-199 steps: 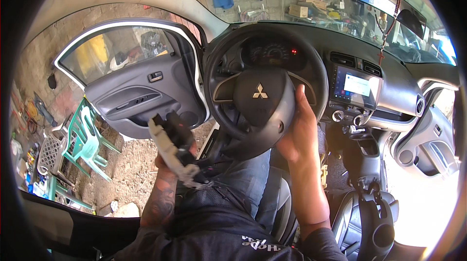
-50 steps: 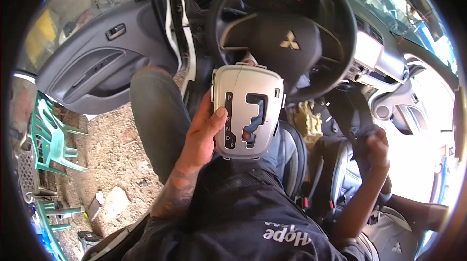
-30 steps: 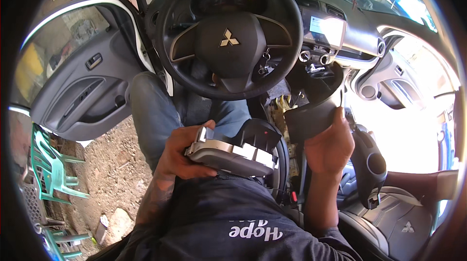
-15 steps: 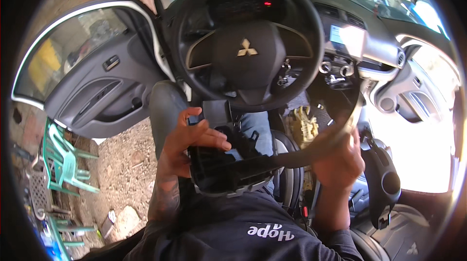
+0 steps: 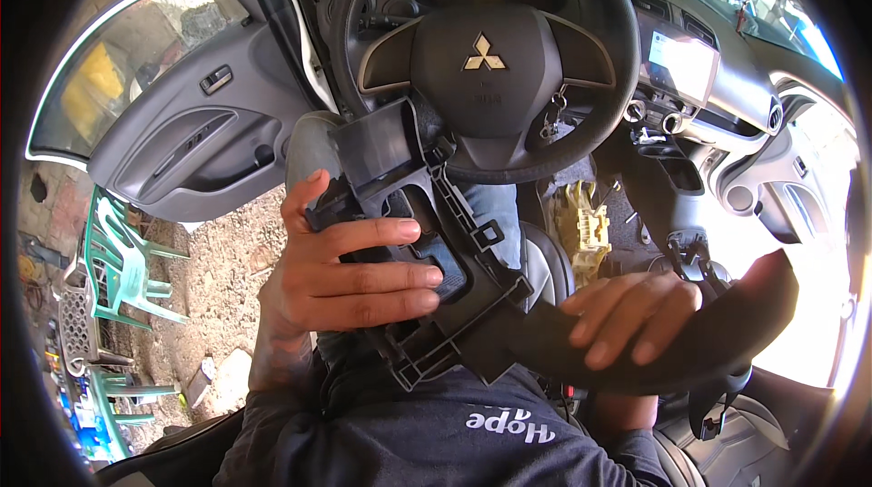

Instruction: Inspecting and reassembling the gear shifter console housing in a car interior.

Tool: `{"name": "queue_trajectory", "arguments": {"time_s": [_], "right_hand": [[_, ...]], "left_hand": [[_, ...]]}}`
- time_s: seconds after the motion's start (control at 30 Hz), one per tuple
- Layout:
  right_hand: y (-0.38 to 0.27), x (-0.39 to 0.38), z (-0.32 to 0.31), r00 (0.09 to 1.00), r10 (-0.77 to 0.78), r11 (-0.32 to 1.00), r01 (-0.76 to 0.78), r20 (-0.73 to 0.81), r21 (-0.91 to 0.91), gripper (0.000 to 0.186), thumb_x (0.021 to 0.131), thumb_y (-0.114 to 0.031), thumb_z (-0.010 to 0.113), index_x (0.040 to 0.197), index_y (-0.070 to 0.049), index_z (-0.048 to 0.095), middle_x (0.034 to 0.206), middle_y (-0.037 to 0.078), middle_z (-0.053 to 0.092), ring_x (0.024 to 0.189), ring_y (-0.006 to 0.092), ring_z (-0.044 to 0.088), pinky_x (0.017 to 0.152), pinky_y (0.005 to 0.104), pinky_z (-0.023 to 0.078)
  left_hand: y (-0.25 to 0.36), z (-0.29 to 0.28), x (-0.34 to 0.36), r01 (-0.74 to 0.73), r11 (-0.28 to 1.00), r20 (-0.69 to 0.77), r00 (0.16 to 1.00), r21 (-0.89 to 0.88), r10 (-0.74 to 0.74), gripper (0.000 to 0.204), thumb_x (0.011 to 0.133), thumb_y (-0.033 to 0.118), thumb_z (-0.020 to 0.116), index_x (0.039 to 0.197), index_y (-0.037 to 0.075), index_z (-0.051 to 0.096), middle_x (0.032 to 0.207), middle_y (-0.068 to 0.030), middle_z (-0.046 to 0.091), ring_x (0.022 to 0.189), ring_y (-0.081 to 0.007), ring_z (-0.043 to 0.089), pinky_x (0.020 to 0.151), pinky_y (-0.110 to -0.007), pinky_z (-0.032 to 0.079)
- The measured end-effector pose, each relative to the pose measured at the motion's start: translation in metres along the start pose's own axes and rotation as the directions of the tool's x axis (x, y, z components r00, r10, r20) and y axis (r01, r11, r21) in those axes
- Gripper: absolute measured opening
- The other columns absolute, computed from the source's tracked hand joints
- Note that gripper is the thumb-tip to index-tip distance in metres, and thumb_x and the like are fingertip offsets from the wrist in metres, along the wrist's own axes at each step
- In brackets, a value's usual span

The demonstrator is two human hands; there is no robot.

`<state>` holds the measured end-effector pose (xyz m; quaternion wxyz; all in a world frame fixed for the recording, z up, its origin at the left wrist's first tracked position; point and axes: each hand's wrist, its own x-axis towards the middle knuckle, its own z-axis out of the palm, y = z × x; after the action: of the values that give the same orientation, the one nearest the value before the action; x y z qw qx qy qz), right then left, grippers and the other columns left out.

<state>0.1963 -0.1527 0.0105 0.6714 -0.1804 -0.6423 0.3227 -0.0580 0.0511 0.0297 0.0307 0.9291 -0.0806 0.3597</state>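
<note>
Compared with half a second ago, the curved trim (image 5: pixel 727 328) no longer angles steeply upward; it now swings lower, rightward past the right hand (image 5: pixel 631 314), and the black panel (image 5: pixel 477 316) is turned more askew. The panel, in the left hand's (image 5: pixel 341 273) grasp, shows ribs, square clips and an opening. Three left fingers stretch across it; the right fingers curl over the trim, gripping it, thumb hidden.
</note>
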Motion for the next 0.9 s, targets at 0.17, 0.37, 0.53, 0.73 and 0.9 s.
{"name": "queue_trajectory", "arguments": {"time_s": [0.17,0.37,0.53,0.73,0.9], "right_hand": [[0.002,0.002,0.004,0.992,0.051,0.998,-0.047,0.118,-0.036,0.030,0.098,-0.032,0.058,0.088,-0.004,0.066,0.094,0.023,0.072,0.094,0.0387,0.069,0.097,0.0535,0.048],[0.007,0.004,0.007,0.975,0.118,0.985,-0.091,0.191,-0.145,0.019,0.093,-0.022,0.066,0.089,-0.004,0.069,0.097,0.022,0.072,0.097,0.0376,0.069,0.099,0.0509,0.048],[0.004,0.003,0.011,0.953,0.183,0.983,-0.176,0.242,-0.052,0.017,0.092,-0.019,0.066,0.095,-0.002,0.070,0.098,0.022,0.072,0.100,0.0377,0.068,0.099,0.0506,0.048],[0.022,0.000,0.011,0.983,-0.066,0.977,0.099,0.172,-0.191,0.029,0.085,-0.030,0.071,0.087,-0.002,0.078,0.099,0.016,0.068,0.094,0.0299,0.064,0.087,0.0446,0.050],[0.026,-0.016,0.012,0.977,0.150,0.899,-0.070,0.154,-0.433,0.027,0.073,-0.019,0.070,0.096,-0.008,0.079,0.084,0.004,0.055,0.082,0.0227,0.057,0.075,0.0361,0.046]], "left_hand": [[0.000,-0.016,-0.002,-0.086,0.993,0.135,0.988,0.081,0.074,0.023,0.088,0.026,0.057,0.107,0.030,0.069,0.117,0.0153,0.068,0.122,-0.0145,0.056,0.118,-0.052,0.017],[0.003,0.001,-0.004,-0.165,0.981,0.000,0.986,0.103,0.166,0.027,0.077,0.018,0.070,0.102,0.029,0.071,0.107,0.0118,0.065,0.107,-0.0123,0.061,0.110,-0.050,0.030],[0.005,0.003,-0.003,-0.193,0.979,-0.104,0.974,0.066,0.199,0.023,0.074,0.014,0.073,0.094,0.026,0.073,0.093,0.0094,0.062,0.097,-0.0125,0.065,0.105,-0.051,0.036],[0.009,-0.010,0.001,-0.226,0.967,-0.134,0.961,0.121,0.241,0.014,0.076,0.014,0.072,0.085,0.024,0.068,0.092,0.0106,0.063,0.098,-0.0116,0.065,0.103,-0.054,0.037],[0.013,-0.017,-0.003,-0.330,0.914,-0.066,0.933,0.234,0.354,0.011,0.079,0.021,0.069,0.086,0.027,0.064,0.092,0.0137,0.063,0.098,-0.0072,0.063,0.102,-0.051,0.038]]}}
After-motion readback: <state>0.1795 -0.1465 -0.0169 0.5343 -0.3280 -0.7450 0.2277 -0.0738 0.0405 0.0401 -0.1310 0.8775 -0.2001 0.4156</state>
